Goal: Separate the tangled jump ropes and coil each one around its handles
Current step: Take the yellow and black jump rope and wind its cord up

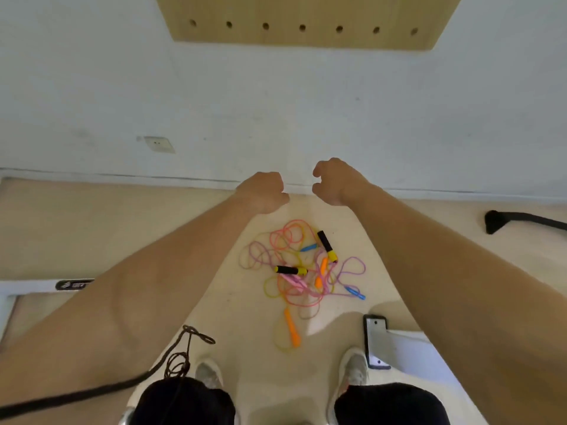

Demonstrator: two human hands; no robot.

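Black cloth covers the knees (184,400) at the bottom edge, and two pale shoes (354,368) stand just ahead of them. A dark cord (184,348) loops in from the left by the left shoe, and I cannot tell whether it is one of the ropes. A metal bracket (376,342) sits beside the right shoe.

Ahead of the shoes, on the tan floor (92,234), lies the tangle (302,286), between the two forearms. Its long axis runs roughly away from the person, from a lone orange handle (291,328) at the near end to pink loops (288,234) at the far end.

I count seven or eight handles: two black-and-yellow (325,243), two orange, two blue (356,292), and at least one pink (291,280) half buried. That suggests four ropes, with pink, purple and yellow cords.

Both hands are held up beyond the heap, a little apart and empty. The left hand (262,191) is a loose fist, while the right hand (333,180) is half curled with a gap at the thumb. Neither is clearly nearer, so the reach is likely down and back toward the body.

Behind them are a white wall (399,118), one socket (158,144) and a board (302,13) with seven holes.
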